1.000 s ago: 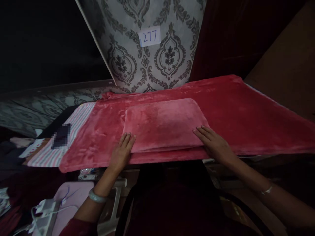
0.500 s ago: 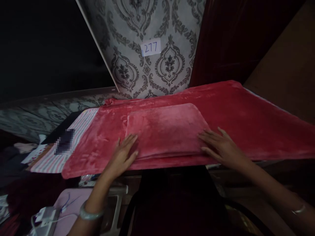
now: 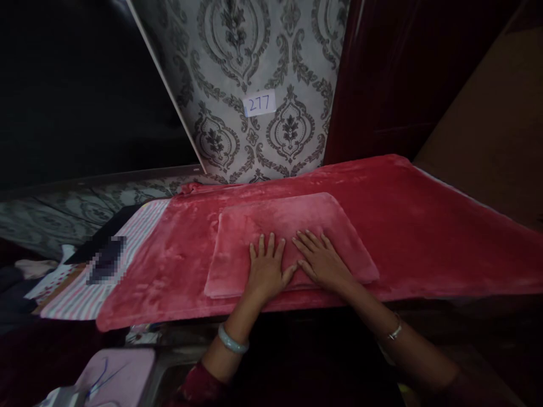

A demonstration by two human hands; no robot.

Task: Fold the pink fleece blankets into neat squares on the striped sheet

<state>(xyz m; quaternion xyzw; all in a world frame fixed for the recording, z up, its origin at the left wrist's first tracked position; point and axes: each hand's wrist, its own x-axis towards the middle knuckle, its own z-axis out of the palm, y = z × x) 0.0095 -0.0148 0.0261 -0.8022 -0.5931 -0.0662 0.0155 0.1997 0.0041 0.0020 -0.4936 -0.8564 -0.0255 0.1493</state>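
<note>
A pink plush cloth, folded into a flat rectangle point(image 3: 237, 232), lies on a larger red plush blanket point(image 3: 424, 226) that covers the table. My left hand point(image 3: 267, 268) rests palm down on the folded cloth, near its middle, with the fingers spread. Close beside it, my right hand point(image 3: 322, 263) lies flat on the same cloth, fingers apart too. The two thumbs almost meet. Neither hand grips anything.
To the left, a striped cloth point(image 3: 142, 229) shows beyond the blanket, with a blurred dark object point(image 3: 107, 260) on it. A dark screen point(image 3: 93, 85) stands behind. A paper marked 277 point(image 3: 259, 103) sticks to the patterned wall. A pink seat point(image 3: 121, 373) is at lower left.
Both hands have moved inward from the folded cloth's left and right edges to its middle, where they now lie flat. The view has tilted up slightly.
</note>
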